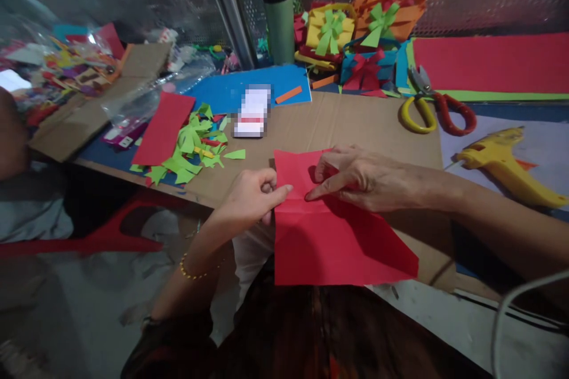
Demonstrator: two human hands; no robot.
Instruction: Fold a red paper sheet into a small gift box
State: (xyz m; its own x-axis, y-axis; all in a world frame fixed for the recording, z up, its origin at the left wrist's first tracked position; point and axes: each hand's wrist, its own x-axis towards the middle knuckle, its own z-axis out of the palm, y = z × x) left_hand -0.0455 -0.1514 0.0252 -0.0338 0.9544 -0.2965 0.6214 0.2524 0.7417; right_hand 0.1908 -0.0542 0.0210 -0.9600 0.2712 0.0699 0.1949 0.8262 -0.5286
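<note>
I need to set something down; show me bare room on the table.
Bare cardboard shows between the phone and scissors, beyond the held red paper. Crowded: left of the phone, with green scraps, and behind, with paper crafts.

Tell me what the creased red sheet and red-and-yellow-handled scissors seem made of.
Creased red sheet: matte paper or thin card, judging by its fold lines and dull surface. Red-and-yellow-handled scissors: blades look metal, greyish with a sheen; handles likely smooth plastic, given their solid colour.
</note>
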